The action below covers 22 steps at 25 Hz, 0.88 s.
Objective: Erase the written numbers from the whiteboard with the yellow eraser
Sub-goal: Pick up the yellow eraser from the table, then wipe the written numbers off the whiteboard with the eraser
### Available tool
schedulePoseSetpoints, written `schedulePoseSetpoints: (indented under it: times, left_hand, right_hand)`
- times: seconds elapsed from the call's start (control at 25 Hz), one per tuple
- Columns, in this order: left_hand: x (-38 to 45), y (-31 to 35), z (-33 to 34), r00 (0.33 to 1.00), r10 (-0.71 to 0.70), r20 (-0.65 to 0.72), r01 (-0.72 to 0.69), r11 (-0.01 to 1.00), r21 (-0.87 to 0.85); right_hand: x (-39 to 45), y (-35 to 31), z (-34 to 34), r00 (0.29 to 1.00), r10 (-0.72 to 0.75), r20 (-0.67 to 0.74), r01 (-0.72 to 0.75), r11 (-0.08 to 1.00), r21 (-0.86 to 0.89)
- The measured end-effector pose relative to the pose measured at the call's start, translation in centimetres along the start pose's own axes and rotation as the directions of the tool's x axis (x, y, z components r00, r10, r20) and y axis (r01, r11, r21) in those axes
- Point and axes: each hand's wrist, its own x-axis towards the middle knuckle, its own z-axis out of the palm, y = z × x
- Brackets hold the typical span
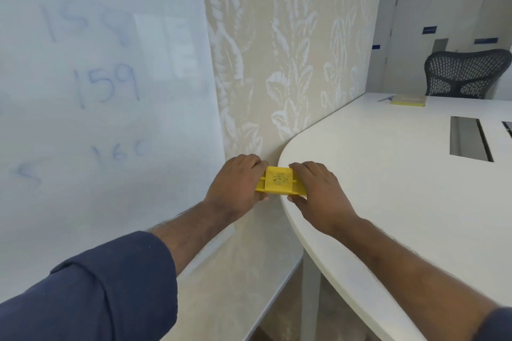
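Head view is showing both hands meeting on the yellow eraser (278, 181) at the rounded near end of the white table (388, 169), just beside the patterned wall (277, 50). The left hand (235, 185) is gripping the eraser's left end, fingers curling over its top edge and thumb tucking beneath. The right hand (318, 191) is grasping the right end the same way, fingers wrapping over the top and thumb pressing along the lower edge. The eraser is lying flat side up, a small label showing on its raised middle part, and it is sitting at the table's edge, well apart from the whiteboard (97, 91). The whiteboard is filling the left side, carrying faint blue written numbers (106, 86): a smeared line above, a clear "159" in the middle, and partly wiped marks below. A dark blue sleeve (91, 293) is covering the left forearm. Farther along the table a yellow-edged pad (407, 100) is lying flat, with a black mesh chair (468, 72) standing behind it.
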Motion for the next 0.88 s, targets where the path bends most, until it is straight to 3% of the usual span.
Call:
schedulePoseSetpoints:
  times: [0.44,0.88]
  left_hand:
    - [-6.9,-4.9,-11.9,0.983,-0.041,-0.178,0.081,0.972,0.222]
    - [-15.2,-10.8,-23.5,0.968,-0.103,-0.227,0.198,0.872,0.448]
  right_hand:
    - [5.1,-13.5,-1.3,0.958,-0.218,-0.187,0.231,0.971,0.053]
    - [9.0,-26.7,-2.1,0.868,-0.404,-0.288,0.454,0.881,0.132]
